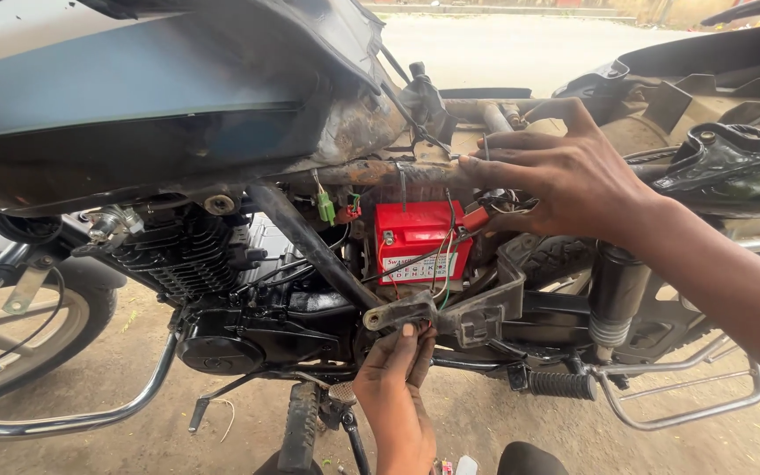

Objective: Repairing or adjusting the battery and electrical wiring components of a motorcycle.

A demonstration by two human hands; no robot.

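The right hand (565, 171) spread wide against a rusty frame tube (371, 171), just above a red battery (417, 239). Below it, the left hand (398, 369) pinched thin wires (440, 264) beside a bracket (406, 312).

Hands (485, 264) at motorcycle's red battery (412, 237)

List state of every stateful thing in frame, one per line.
Left hand: closed, fingertips pinching thin wires below the frame bracket.
Right hand: fingers spread, resting on the rusty frame tube, by the wiring.
Red battery: seated in its tray, exposed, no side cover.
Green connector: hanging loose, mate not visible.
Footpeg: folded out.
Seat: off, frame rails bare.
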